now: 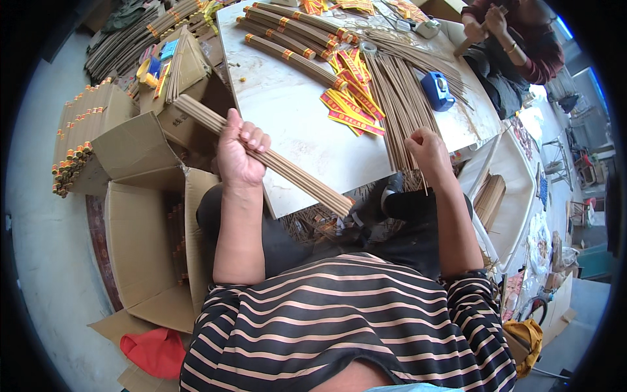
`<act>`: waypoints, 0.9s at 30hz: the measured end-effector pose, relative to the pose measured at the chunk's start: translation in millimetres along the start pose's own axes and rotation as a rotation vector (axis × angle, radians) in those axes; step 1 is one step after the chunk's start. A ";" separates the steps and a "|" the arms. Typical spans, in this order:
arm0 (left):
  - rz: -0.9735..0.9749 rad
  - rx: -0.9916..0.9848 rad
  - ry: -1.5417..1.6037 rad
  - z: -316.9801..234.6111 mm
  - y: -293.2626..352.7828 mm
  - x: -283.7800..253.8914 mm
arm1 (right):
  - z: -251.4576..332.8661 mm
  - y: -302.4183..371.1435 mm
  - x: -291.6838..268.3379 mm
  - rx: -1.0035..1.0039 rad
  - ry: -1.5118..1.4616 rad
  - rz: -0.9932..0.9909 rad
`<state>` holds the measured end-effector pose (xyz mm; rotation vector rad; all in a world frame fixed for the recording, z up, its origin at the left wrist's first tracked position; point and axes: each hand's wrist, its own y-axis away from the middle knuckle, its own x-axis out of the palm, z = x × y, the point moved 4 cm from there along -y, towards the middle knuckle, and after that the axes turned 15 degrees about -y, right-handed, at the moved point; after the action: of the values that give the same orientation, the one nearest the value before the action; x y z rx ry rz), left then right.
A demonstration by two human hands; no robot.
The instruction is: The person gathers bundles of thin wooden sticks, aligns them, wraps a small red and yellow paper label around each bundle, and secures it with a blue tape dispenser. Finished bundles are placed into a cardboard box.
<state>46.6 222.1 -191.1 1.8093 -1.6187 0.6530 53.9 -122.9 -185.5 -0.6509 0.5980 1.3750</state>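
One stick bundle (307, 182): brown, its sticks too closely packed to count; it slanted over the near left edge of the tabletop (294, 117).
Left grip (243, 151): clamped around that bundle.
Right grip (428, 151): fingers curled, over the near end of the loose sticks (397, 104); whether it held any could not be told.
Loose sticks: too many to count.
Banded bundles (297, 63): about five, partly overlapping, with red-and-yellow bands.
Paper labels (353, 91): heaped, uncountable, red and yellow; their print was too small to read.
Tape dispenser (437, 91): one, blue.
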 end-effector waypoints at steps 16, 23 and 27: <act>0.016 -0.169 0.093 33.5 -6.4 -8.7 | -33.2 -50.5 8.5 0.179 0.160 0.167; 0.017 -0.168 0.122 32.5 -4.2 -5.5 | -49.0 -51.4 11.7 0.012 0.288 0.112; 0.009 -0.160 0.166 30.5 -0.4 -4.3 | -51.6 -56.4 8.2 0.038 0.244 0.162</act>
<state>45.2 203.0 -215.2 1.5916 -1.5243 0.6407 110.4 -159.1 -223.0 -0.7586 0.8857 1.4407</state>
